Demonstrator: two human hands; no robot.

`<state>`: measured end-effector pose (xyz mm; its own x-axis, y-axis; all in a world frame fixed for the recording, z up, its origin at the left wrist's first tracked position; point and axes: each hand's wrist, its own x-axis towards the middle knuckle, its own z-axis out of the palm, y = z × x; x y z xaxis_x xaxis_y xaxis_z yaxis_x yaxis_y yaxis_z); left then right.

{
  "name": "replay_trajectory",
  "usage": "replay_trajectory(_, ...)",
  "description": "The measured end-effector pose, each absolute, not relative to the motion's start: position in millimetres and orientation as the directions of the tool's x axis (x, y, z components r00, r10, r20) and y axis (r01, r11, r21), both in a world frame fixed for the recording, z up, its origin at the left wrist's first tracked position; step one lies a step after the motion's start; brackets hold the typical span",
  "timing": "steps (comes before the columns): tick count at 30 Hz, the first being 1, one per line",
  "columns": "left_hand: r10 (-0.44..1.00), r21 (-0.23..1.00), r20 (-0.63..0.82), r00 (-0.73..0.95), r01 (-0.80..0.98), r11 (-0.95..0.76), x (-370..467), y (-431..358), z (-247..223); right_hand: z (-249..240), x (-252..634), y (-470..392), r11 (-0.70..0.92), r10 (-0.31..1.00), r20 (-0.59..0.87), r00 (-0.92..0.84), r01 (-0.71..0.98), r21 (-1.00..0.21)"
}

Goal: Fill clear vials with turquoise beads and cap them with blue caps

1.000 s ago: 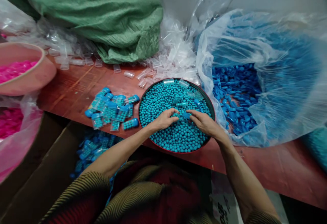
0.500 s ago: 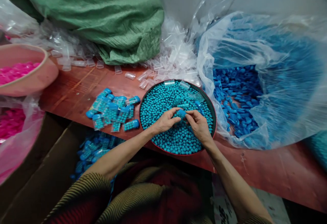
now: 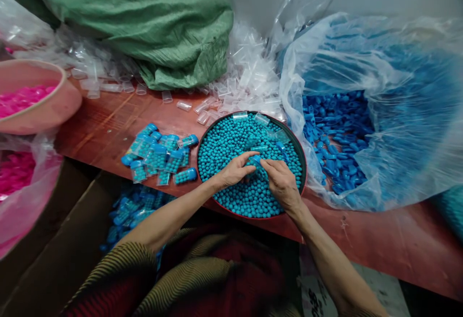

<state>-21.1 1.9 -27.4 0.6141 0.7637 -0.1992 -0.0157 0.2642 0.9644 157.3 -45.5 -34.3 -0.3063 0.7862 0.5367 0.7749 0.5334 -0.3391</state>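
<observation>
Over a round tray (image 3: 305, 182) full of turquoise beads (image 3: 249, 201), my two hands meet at a small bead tube with a blue cap (image 3: 256, 158). My left hand (image 3: 237, 170) pinches the tube between thumb and fingers, hiding most of its body. From the other side, the fingertips of my right hand (image 3: 281, 179) press together at the cap. Several clear empty tubes (image 3: 240, 116) lie on the beads near the far rim. A loose blue cap (image 3: 282, 150) rests on the beads behind my right hand.
Left of the tray lie capped bead-filled tubes (image 3: 158, 157). A plastic bag of blue caps (image 3: 338, 138) stands to the right. Clear tubes (image 3: 249, 83) heap behind, by a green sack (image 3: 144, 27). At far left is a pink basin (image 3: 68, 100); more filled tubes (image 3: 126, 215) lie below the table edge.
My right hand has shifted slightly left, its fingers now straighter against the blue cap. My left hand keeps its grip in nearly the same place.
</observation>
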Motion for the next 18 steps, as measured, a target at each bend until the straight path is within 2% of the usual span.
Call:
replay_trajectory(3,0.76,0.959,-0.205,0.617,-0.028,0.282,-21,1,-25,-34,157,-46,0.545,0.771,0.552,-0.318,0.778,-0.312)
replay_trajectory(10,0.79,0.943,-0.212,0.575,-0.091,0.319,-19,1,-23,-39,148,-52,0.464,0.848,0.455,-0.273,0.798,-0.385)
replay_trajectory(18,0.818,0.975,-0.169,0.55,-0.026,0.22,-19,2,-29,-33,153,-46,0.402,0.91,0.372,-0.181,0.599,-0.693)
